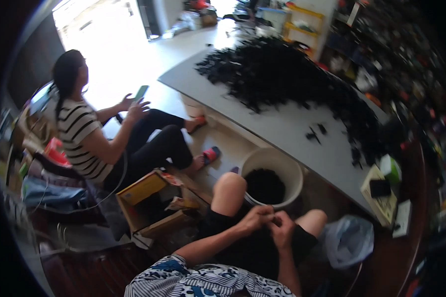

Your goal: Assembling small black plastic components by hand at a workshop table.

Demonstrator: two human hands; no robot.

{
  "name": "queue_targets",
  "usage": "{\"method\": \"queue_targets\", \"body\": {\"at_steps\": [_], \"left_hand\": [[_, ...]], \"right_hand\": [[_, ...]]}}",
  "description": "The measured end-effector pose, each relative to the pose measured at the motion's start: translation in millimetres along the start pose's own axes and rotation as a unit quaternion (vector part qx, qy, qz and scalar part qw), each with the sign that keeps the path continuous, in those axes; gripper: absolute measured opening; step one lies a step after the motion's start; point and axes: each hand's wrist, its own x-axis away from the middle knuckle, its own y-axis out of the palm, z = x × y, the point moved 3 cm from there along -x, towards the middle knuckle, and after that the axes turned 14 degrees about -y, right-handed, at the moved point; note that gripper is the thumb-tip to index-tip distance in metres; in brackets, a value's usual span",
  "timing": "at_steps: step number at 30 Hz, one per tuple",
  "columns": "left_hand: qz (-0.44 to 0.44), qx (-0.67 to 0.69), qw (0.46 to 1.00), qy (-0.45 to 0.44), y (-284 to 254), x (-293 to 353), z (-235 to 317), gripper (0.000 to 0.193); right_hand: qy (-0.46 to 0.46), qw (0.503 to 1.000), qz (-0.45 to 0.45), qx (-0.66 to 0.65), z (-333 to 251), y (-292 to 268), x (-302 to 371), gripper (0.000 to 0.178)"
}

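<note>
My left hand and my right hand meet above my lap, fingers pinched close together. What they hold, if anything, is too small and blurred to make out. Just beyond them, between my knees, stands a round whitish bucket with a mass of small black pieces inside. On the grey table ahead lies a large heap of black strip-like pieces. A few loose black pieces rest apart from the heap, nearer to me.
Left of me stands an open cardboard box. A seated person holds a green phone. To my right are a clear plastic bag and a pale box with a dark flat object on it. Cluttered shelves line the right side.
</note>
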Motion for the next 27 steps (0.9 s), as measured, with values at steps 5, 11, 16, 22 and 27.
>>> {"method": "queue_targets", "body": {"at_steps": [5, 11, 16, 22, 27], "left_hand": [[0.053, 0.033, 0.997, 0.046, -6.4, -11.8, 0.9, 0.014], [0.02, -0.042, 0.999, 0.025, -15.5, -50.2, 32.5, 0.01], [0.233, -0.456, 0.815, 0.271, -22.5, -68.2, 82.0, 0.034], [0.188, -0.396, 0.853, 0.283, -29.4, -101.5, 154.5, 0.023], [0.179, -0.383, 0.865, 0.271, -37.1, -142.1, 171.1, 0.016]], "right_hand": [[-0.208, 0.965, 0.035, 0.153, -20.2, 5.0, -15.1, 0.015], [-0.137, 0.978, 0.041, 0.153, -10.3, -12.7, -47.9, 0.021], [-0.089, 0.969, 0.011, 0.23, 41.9, -20.4, -91.9, 0.02], [-0.225, 0.93, -0.026, 0.288, 4.9, -45.2, -138.0, 0.027], [-0.254, 0.827, 0.001, 0.501, -19.0, -94.4, -243.7, 0.054]]}}
